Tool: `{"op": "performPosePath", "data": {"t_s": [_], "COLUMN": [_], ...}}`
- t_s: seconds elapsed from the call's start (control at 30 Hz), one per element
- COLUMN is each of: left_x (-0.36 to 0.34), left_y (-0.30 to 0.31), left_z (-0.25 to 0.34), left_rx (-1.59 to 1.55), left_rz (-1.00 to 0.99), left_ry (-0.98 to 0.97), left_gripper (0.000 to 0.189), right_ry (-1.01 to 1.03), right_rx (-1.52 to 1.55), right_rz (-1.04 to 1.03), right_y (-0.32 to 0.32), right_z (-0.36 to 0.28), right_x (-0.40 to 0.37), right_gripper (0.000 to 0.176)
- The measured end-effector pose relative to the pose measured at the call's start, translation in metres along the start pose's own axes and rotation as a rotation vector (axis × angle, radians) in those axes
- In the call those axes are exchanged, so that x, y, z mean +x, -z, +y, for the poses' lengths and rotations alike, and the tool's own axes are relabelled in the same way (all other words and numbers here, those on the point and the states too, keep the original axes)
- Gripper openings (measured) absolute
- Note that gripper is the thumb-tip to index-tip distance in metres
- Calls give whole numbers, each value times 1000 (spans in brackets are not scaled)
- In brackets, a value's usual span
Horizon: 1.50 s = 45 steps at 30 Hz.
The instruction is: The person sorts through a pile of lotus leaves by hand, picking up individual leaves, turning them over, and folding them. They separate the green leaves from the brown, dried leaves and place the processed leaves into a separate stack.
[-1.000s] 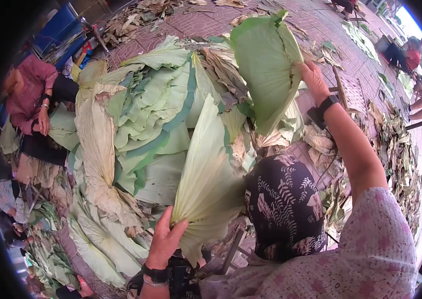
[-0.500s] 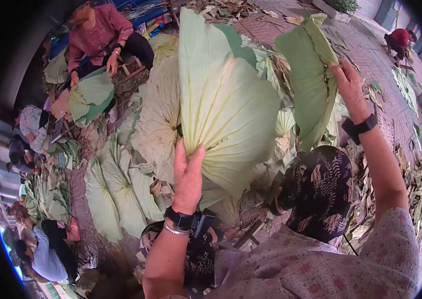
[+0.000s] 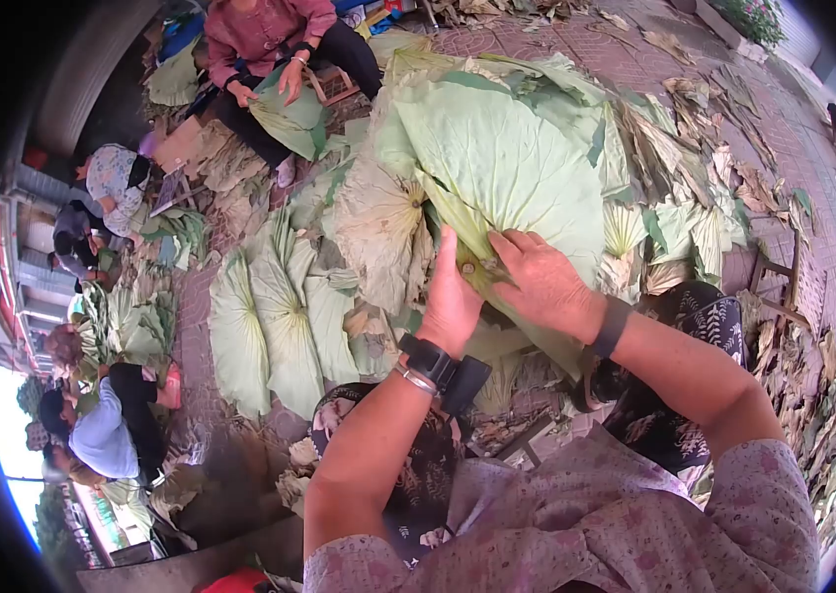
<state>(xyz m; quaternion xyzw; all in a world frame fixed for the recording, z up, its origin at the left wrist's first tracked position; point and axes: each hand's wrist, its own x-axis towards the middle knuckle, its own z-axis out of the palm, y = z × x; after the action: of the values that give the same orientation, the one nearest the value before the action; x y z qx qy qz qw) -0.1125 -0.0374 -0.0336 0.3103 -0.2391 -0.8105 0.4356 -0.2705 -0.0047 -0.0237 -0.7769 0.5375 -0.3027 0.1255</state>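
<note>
– Brick paving [image 3: 784,128], outdoors, head view. Green leaves lie fanned in a spread [image 3: 280,316] at centre left of the frame, with dry leaf litter [image 3: 813,376] at the right edge. At upper left a seated person in a pink top [image 3: 270,30] handles a leaf of their own.

– Hands?

– Touching at frame centre: left hand [image 3: 453,301] and right hand [image 3: 542,282], both on one large lotus leaf [image 3: 507,163]. Left fingers wrap the folded base, thumb straight up along the crease. Right fingers curl down over the hub where the veins meet, closed on it.

– Change against half a second ago?

– Then the hands were well apart, each raising its own folded leaf, the right one high at upper right. Now they have met, and the leaf fans up and away from the grip, toward upper centre. Whether a second leaf sits inside the fold, cannot tell.

– Meaning for the work?

– Judgement: a two-handed gathering at the hub is in hand, and the leaf is held above the spread, not laid on it.
</note>
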Motion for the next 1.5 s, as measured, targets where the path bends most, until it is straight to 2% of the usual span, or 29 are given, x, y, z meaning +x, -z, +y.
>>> {"op": "performPosePath", "data": {"t_s": [0.03,0.13,0.2,0.23,0.3,0.37,0.5,0.63,0.7,0.83,0.9,0.97,1.0,1.1,1.17,1.23,1.33,1.43,1.5], "left_x": [3,1,6,5,8,2,-32,-72,-85,-122,-126,-126,-132,-117,-98,-87,-83,-78,-70], "left_y": [5,-4,2,3,11,9,-10,18,47,106,158,213,232,276,274,256,203,159,130], "left_z": [2,3,2,2,-3,7,54,121,162,240,276,295,306,283,239,205,173,174,174], "left_rx": [91,284,359,365,393,415,285,55,-136,-114,-190,-184,-269,-269,18,270,597,928,1151], "left_rz": [-29,22,96,62,74,85,72,5,95,399,442,453,694,877,740,627,414,305,330], "left_ry": [24,30,30,-42,-105,-104,-60,-111,-86,-413,-523,-591,-368,-197,-138,33,127,133,70], "left_gripper": [44,45,46,44,38,38,39,37,32,25,37,62,86,97,92,76,57,52,51], "right_ry": [16,13,-160,-228,-383,-436,-365,-350,-322,-272,-254,-257,-232,-131,-126,-128,-127,31,52], "right_rx": [20,205,396,502,801,956,832,758,748,678,642,617,585,403,404,378,317,187,181], "right_rz": [-7,-36,-129,-192,-192,-149,75,206,187,115,77,42,55,14,-24,-74,-100,-121,-172], "right_y": [0,0,10,14,17,36,74,87,85,76,71,66,61,56,52,51,48,52,50], "right_z": [4,18,19,15,23,26,38,64,67,67,59,46,41,36,36,33,30,26,29], "right_x": [2,7,7,10,13,20,32,37,36,35,33,30,30,27,26,26,24,24,20], "right_gripper": [57,32,36,38,41,38,35,33,33,34,35,35,36,37,37,34,30,24,22]}}
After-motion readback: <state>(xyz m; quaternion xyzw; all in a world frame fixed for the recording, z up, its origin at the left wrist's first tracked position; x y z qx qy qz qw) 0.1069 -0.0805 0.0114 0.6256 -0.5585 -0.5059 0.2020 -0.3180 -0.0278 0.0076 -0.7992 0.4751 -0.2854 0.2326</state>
